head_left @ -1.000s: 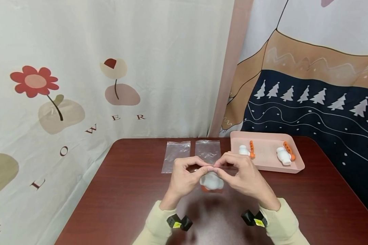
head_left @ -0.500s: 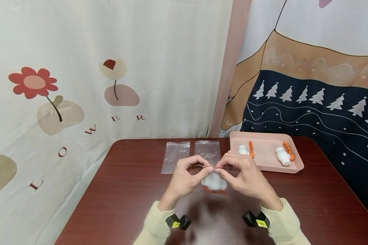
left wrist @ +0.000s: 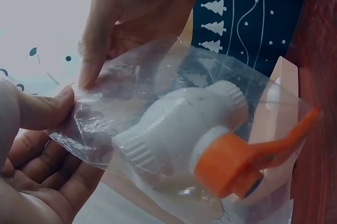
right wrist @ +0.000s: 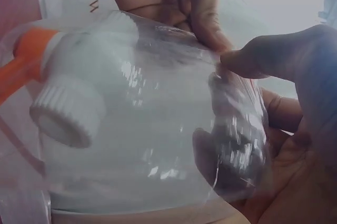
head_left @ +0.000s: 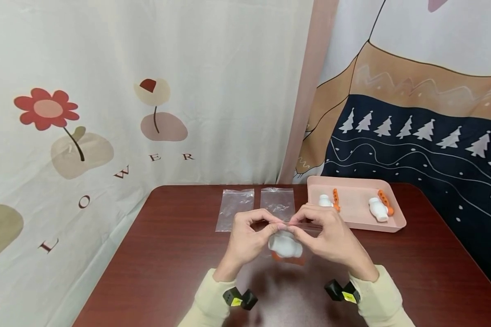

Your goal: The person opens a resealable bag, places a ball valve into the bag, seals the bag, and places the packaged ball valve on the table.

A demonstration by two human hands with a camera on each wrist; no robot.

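A clear zip bag [left wrist: 152, 66] hangs above the table, pinched along its top edge by both hands. Inside it is a white plastic valve [head_left: 285, 246] with an orange lever handle [left wrist: 231, 163]. My left hand [head_left: 249, 238] grips the edge between thumb and index finger. Close beside it, my right hand [head_left: 327, 234] pinches the same edge, the thumbs nearly meeting. In the right wrist view the ribbed white end [right wrist: 68, 113] of the valve shows through the plastic. Whether the bag's seal is fully closed, I cannot tell.
Two flat clear bags, a left one [head_left: 234, 211] and a right one [head_left: 277, 200], lie at the back of the dark red table [head_left: 180, 245]. A pink tray [head_left: 356, 218] at the back right holds two more white valves with orange handles, one of them [head_left: 378, 209] near its right end.
The bag and valve have swung slightly beneath my hands, the valve now tilting down to the right. Both hands keep their pinch, with the right thumb and fingers shifted slightly rightward along the edge.
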